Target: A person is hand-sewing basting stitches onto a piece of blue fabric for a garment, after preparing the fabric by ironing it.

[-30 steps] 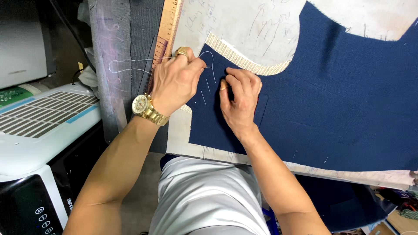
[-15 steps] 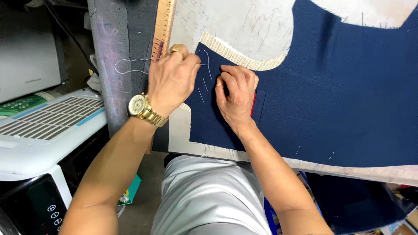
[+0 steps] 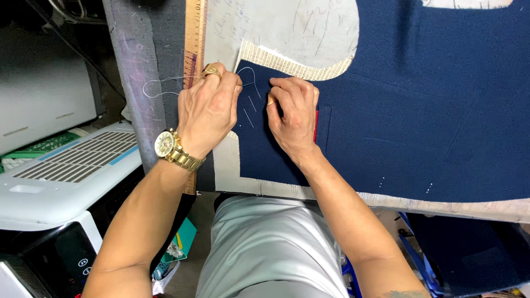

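- A white thread (image 3: pixel 165 83) is being pinched by the left hand (image 3: pixel 207 113), apparently so a stitch is being drawn taut.
- The navy cloth (image 3: pixel 419 110) is being pressed flat on the desk (image 3: pixel 309 33) by the right hand (image 3: pixel 292 116), fingers curled, just at 3 o'clock of the left.
- The cloth's cut edge is being worked beside a wooden ruler (image 3: pixel 194 33); open room is being left toward 3 o'clock.
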